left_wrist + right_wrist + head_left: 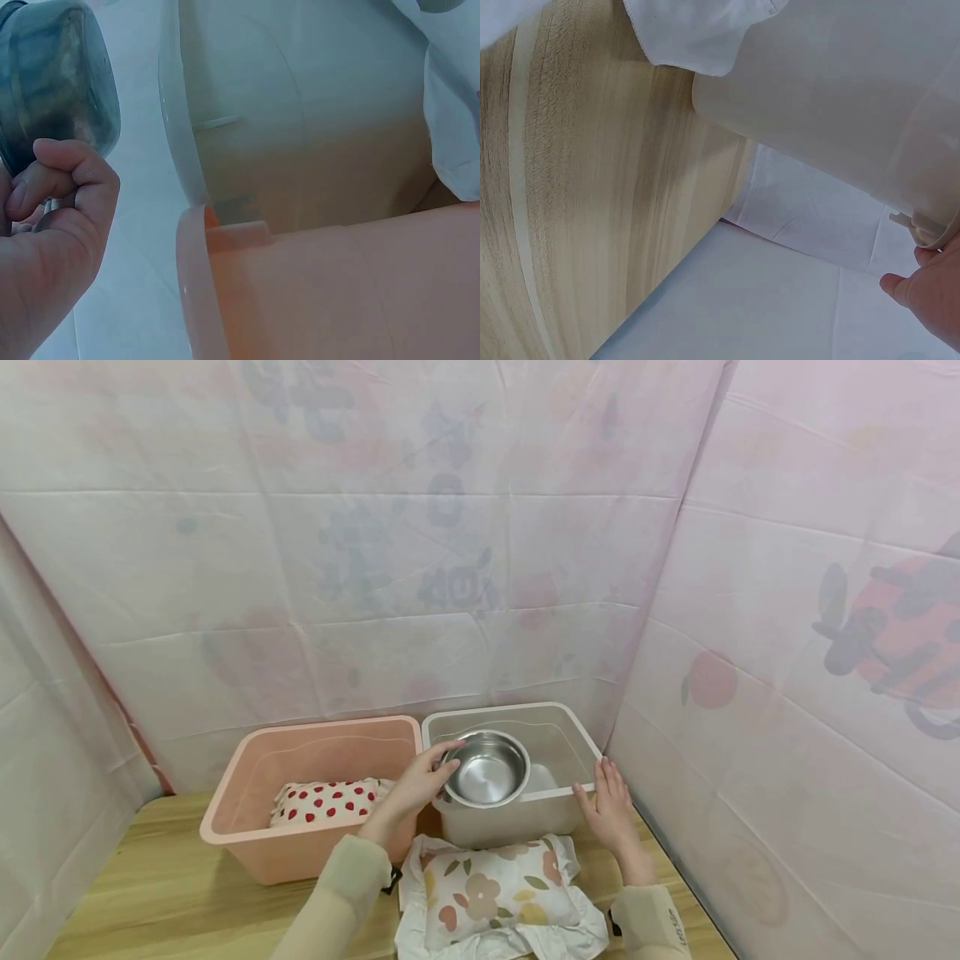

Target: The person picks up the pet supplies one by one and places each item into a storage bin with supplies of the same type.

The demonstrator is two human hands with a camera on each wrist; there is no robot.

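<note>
A shiny steel bowl (489, 770) is held by my left hand (420, 781) at its left side, above the front part of a whitish plastic bin (502, 827). The left wrist view shows curled fingers (67, 180) against the bowl's outside (67, 75). On the bin's right rim rests my right hand (611, 810), its fingers fairly straight and its thumb apart near the front corner. In the right wrist view, part of that hand (934, 292) touches the rim's end. A small pale thing (538, 779) shows inside the bin; the bowl hides part of the interior.
Left of the whitish bin stands a peach bin (300, 852) holding a strawberry-print cushion (326, 800). A floral cushion with ruffled edges (495, 893) lies in front on the wooden table (165, 893). Printed cloth walls (375, 568) rise behind and at both sides.
</note>
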